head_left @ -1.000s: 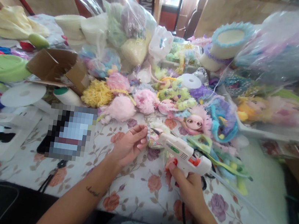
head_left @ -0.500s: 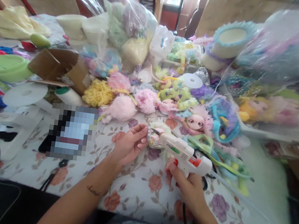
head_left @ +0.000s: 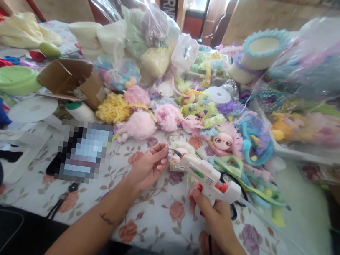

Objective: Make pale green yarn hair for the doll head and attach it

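Observation:
My left hand [head_left: 149, 167] pinches the end of a thin silvery braided trim [head_left: 169, 155] between thumb and fingertips. My right hand [head_left: 216, 218] is wrapped round the handle of a white hot glue gun [head_left: 204, 173] with an orange trigger. The gun points left, its dark nozzle close to the trim, though contact is too small to make out. Just behind the nozzle lies a small doll face [head_left: 182, 147], partly hidden by the gun. A clear glue stick [head_left: 272, 228] sticks out of the gun's rear.
Doll heads [head_left: 223, 141] and fluffy pink pieces [head_left: 141, 125] crowd the table beyond my hands. At left are a phone [head_left: 82, 153], an open cardboard box [head_left: 69, 79] and a power strip [head_left: 10, 158]. The flowered cloth [head_left: 156, 227] shows in front. Plastic bags [head_left: 334, 62] stand at the back.
The view has shifted slightly, so the background sits a little lower and to the right. Both hands, the trim and the glue gun keep nearly the same positions.

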`<state>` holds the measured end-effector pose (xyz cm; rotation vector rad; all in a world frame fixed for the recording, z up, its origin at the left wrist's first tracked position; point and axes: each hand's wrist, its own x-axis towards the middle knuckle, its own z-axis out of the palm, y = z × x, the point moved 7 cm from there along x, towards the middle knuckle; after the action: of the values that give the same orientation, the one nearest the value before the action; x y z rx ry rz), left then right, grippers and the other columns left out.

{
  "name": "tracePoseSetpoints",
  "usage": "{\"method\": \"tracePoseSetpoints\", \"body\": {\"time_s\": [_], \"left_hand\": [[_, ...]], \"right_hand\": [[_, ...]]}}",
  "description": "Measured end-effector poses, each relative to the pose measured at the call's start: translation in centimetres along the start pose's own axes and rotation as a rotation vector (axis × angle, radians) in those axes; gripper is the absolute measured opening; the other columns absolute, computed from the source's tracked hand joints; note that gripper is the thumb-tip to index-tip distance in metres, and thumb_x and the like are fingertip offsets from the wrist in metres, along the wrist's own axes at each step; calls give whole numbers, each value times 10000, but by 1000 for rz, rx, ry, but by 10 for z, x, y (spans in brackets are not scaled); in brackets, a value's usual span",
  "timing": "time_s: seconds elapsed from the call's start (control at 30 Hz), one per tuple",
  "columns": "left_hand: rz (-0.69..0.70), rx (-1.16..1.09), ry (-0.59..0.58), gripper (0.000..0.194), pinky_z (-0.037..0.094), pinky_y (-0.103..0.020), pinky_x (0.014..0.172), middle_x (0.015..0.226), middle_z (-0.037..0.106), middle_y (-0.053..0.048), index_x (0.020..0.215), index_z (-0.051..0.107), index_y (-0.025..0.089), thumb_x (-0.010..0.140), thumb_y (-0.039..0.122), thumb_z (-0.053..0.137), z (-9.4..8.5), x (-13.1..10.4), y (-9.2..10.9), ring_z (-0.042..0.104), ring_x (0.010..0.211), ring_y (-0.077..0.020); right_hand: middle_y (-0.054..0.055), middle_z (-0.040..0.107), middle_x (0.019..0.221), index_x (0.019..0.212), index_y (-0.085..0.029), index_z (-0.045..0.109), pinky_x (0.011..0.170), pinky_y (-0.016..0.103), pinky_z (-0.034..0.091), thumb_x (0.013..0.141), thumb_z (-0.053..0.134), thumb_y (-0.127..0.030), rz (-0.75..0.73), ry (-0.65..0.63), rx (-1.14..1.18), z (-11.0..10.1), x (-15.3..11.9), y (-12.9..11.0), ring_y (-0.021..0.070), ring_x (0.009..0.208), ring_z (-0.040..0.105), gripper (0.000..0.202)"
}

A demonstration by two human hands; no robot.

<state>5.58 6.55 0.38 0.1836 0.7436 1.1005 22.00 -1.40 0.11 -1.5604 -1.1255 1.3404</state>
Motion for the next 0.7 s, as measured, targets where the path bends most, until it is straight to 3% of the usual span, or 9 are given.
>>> {"method": "tracePoseSetpoints", "body": {"time_s": [0.7], "left_hand": [[37,-46,-10,112,360,-61,336,616,534,21,772,637,107,809,2,636,-5,3,2,505,441,-18]], "right_hand": [[6,578,497,670,-164,606,473,256,370,823,585,-457,-35,-4,40,2,2,9,118,441,474,331]]}}
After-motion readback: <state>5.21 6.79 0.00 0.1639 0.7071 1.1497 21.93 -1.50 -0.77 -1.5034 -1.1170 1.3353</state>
